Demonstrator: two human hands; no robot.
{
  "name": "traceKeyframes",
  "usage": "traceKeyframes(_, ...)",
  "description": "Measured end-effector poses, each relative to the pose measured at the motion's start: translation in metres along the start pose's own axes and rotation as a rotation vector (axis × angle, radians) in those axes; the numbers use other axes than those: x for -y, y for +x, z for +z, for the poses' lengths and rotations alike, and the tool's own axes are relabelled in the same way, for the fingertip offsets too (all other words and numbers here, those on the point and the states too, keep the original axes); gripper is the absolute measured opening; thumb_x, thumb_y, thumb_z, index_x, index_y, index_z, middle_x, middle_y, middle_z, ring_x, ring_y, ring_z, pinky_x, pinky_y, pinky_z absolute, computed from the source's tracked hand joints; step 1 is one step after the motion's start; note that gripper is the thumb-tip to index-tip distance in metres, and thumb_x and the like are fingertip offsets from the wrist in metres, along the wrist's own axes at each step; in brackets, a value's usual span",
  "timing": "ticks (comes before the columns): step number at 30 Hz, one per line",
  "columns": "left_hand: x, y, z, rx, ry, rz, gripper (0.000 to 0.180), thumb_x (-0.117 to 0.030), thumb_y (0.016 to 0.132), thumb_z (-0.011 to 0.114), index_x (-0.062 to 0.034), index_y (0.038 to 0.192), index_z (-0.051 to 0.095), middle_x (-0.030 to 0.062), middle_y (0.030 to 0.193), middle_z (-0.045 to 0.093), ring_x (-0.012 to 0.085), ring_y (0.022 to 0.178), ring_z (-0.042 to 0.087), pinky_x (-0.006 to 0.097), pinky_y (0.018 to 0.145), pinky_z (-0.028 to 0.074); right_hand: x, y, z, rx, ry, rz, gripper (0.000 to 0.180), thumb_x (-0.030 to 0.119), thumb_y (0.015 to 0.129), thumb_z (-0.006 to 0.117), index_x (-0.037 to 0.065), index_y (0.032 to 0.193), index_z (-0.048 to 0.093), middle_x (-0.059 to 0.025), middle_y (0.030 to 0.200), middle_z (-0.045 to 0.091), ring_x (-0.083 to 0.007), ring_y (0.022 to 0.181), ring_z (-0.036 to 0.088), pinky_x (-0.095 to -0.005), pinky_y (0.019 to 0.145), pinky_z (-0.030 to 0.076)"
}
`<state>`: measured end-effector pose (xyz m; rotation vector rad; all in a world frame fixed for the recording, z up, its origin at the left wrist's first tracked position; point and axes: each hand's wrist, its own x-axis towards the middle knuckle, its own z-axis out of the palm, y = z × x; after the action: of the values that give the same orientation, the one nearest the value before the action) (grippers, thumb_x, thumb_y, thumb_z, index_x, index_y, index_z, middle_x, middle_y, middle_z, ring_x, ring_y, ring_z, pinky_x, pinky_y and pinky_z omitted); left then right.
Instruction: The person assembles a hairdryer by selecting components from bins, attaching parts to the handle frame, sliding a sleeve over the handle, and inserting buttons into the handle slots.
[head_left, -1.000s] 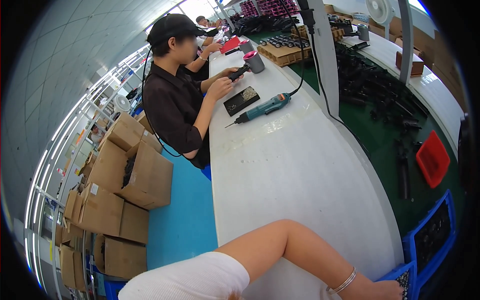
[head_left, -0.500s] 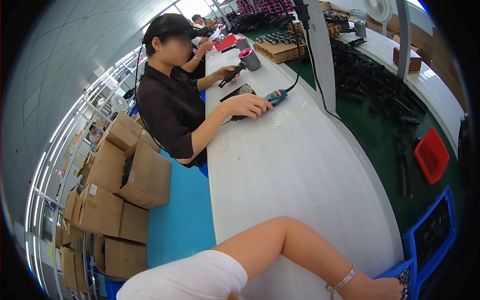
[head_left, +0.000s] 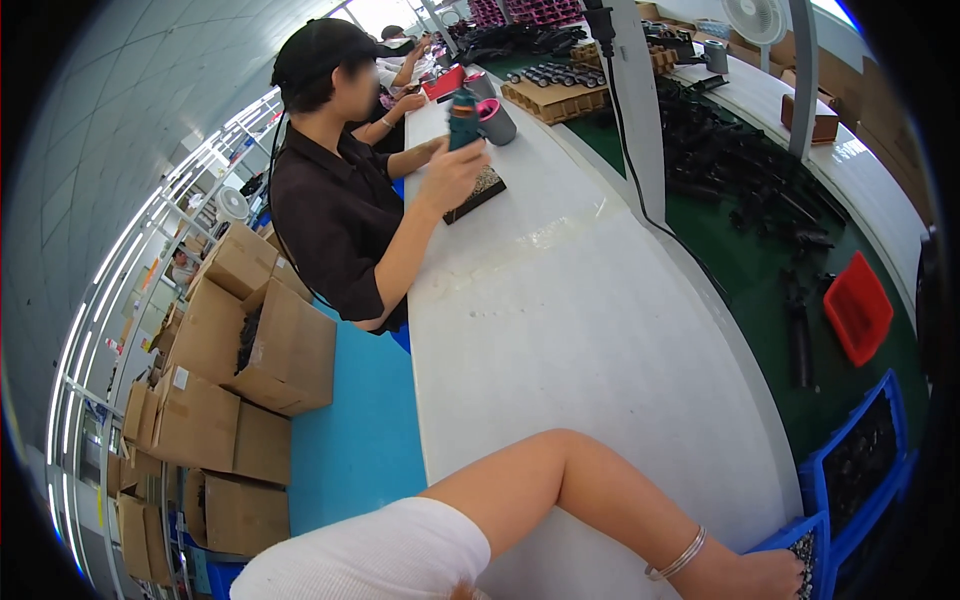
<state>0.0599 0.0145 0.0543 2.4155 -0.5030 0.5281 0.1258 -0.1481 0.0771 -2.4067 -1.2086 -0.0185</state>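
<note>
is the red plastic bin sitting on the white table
No, the red plastic bin sits on the green belt, beyond the white table.

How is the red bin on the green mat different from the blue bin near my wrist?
The red bin is small and looks empty, while the blue bin is larger and filled with small dark parts. The red bin sits farther up the green mat; the blue bin lies at the near edge, close to the left hand, which reaches into another blue tray. Both are open-topped plastic bins.
</note>
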Motion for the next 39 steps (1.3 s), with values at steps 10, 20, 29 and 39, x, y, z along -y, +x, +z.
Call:
traceKeyframes(10,-0.002,0.002,-0.002,0.034,-0.039,-0.066,0.018,-0.009,0.090,0.056,0.0068,0.093,0.065,0.0196,0.091,0.065,0.0286,0.087,0.065,0.036,0.074,0.055,-0.009,-0.008,-0.005,0.115,0.030,0.149,0.014,0.005,0.084,0.066,-0.001,0.094,0.061,-0.0195,0.086,0.055,-0.0314,0.076,0.054,-0.0394,0.070,0.046)
traceKeyframes(20,-0.001,0.000,0.000,-0.002,-0.051,-0.070,0.018,-0.007,0.089,0.057,0.0082,0.091,0.066,0.0212,0.089,0.066,0.0296,0.084,0.066,0.035,0.072,0.055,0.004,-0.001,-0.004,0.095,-0.012,0.021,0.032,0.008,0.085,0.062,-0.006,0.113,0.060,-0.0275,0.107,0.059,-0.0468,0.096,0.055,-0.0451,0.084,0.046)
traceKeyframes(29,0.000,0.000,0.002,-0.020,-0.038,-0.039,0.018,-0.009,0.087,0.058,0.0067,0.086,0.067,0.0195,0.086,0.067,0.0287,0.082,0.066,0.036,0.071,0.054,0.000,-0.003,-0.003,0.102,0.044,0.017,0.023,0.015,0.087,0.062,-0.005,0.097,0.061,-0.0263,0.087,0.057,-0.0452,0.080,0.053,-0.0463,0.072,0.045)
traceKeyframes(39,0.011,0.001,0.019,0.165,0.046,0.003,0.032,-0.019,0.081,0.061,0.0080,0.098,0.066,0.0271,0.110,0.062,0.0331,0.101,0.061,0.036,0.082,0.048,0.001,-0.001,0.000,0.064,0.056,-0.015,0.034,0.028,0.088,0.064,-0.005,0.095,0.060,-0.0248,0.085,0.058,-0.0442,0.076,0.053,-0.0461,0.070,0.045)
